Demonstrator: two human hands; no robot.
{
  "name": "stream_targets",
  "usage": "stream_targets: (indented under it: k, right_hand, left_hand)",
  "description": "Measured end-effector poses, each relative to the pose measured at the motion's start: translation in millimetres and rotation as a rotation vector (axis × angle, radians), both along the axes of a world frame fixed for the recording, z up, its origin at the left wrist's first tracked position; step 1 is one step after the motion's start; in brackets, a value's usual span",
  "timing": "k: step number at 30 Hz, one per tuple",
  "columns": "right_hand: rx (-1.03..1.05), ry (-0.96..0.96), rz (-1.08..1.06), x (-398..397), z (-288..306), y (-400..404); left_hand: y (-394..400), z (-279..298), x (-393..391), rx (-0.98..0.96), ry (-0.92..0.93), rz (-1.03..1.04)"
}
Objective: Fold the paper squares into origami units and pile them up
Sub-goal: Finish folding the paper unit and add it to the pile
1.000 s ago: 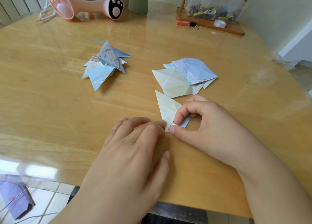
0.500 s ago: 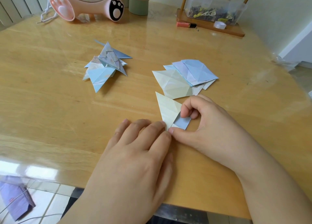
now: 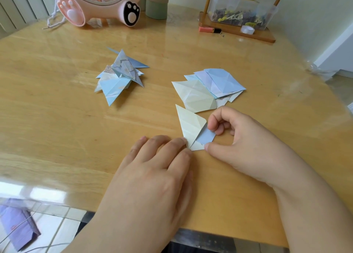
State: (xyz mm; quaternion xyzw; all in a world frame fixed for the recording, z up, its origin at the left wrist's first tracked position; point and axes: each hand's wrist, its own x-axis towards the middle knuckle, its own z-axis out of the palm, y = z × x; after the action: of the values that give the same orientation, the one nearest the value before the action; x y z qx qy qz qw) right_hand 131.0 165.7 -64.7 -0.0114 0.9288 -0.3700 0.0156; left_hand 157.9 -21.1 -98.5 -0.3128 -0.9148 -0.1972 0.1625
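Mid-fold at the centre of the frame, my left hand (image 3: 152, 168) lies flat, fingertips pinning the lower left edge of a cream paper unit (image 3: 189, 127) on the wooden table (image 3: 57, 119). My right hand (image 3: 246, 144) pinches narrow on its turned-back blue flap (image 3: 207, 136), forefinger on top, thumb at the lower corner. To do this well, I judge the flap should meet the centre crease before the thumb runs the fold down, with the left hand holding firm against slipping. Finished units (image 3: 120, 77) sit piled upper left of centre; the pre-creased squares (image 3: 210, 88) wait just above my right hand. Whatever lies under the left palm is hidden, and I cannot tell how many sheets each pile holds.
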Motion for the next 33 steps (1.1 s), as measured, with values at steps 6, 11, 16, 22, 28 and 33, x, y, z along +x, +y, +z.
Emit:
stream_targets:
  k: [6, 11, 16, 22, 28, 33]
  right_hand:
    - [-0.005, 0.056, 0.064, 4.0, 1.6, 6.6]
    - [0.094, 0.147, 0.240, 7.3, 7.0, 4.0]
    - [0.312, 0.177, 0.369, 2.8, 9.9, 2.6]
    - [0.469, 0.305, 0.395, -2.3, 9.1, -6.1]
    - [0.562, 0.362, 0.435, -5.0, 12.8, -14.3]
    - [0.454, 0.227, 0.381, -9.8, 16.7, -6.0]
  left_hand:
    - [-0.4, -0.1, -0.8, 0.017, -0.012, -0.008]
    - [0.0, 4.3, -2.8, 0.028, -0.064, -0.010]
    - [-6.7, 12.9, -9.5, 0.044, -0.164, -0.039]
    - [5.3, 25.8, -18.2, 0.101, -0.328, 0.058]
    - [16.2, 23.4, -21.7, 0.126, -0.305, 0.203]
    - [19.9, 20.7, -20.1, 0.154, -0.316, 0.318]
